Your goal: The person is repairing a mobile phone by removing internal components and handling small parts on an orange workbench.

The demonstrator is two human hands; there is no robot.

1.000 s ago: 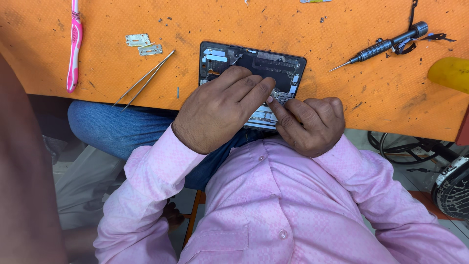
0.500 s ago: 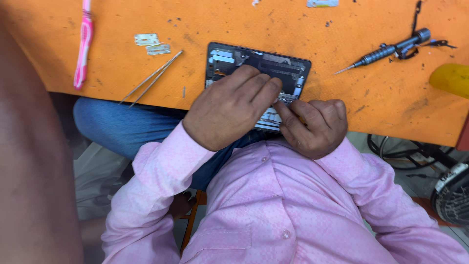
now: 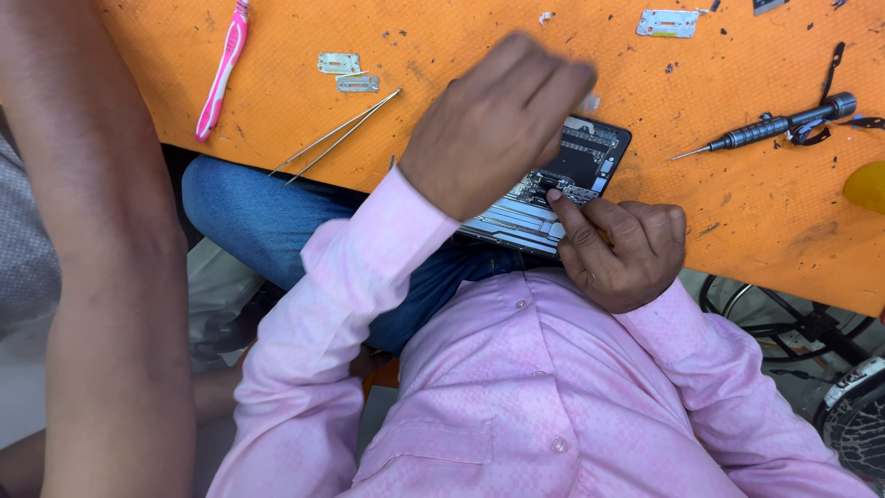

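Hands in pink sleeves work over an opened phone [image 3: 572,175], which lies back-off at the near edge of the orange table [image 3: 461,55], partly overhanging toward the lap. The left hand [image 3: 493,124] is raised above the phone's upper half, blurred, its fingers curled loosely downward; whether it grasps anything cannot be told, though nothing shows between the fingers. The right hand [image 3: 622,249] rests at the phone's near right corner, most fingers folded into the palm, with one fingertip [image 3: 556,197] pressed onto the exposed circuitry near the middle of the device (it grips nothing, only presses). Metal tweezers [image 3: 336,136] lie on the table well to the left of the phone, their tips pointing up and right. Two small metal plates [image 3: 346,72] sit just beyond the tweezers, and a pink toothbrush [image 3: 221,74] lies farther left. A dark screwdriver [image 3: 770,129] rests to the right of the phone, tip pointing left, well apart from both hands. Another small metal plate [image 3: 667,23] lies near the table's far edge. Another person's bare arm [image 3: 101,249] fills the left side.
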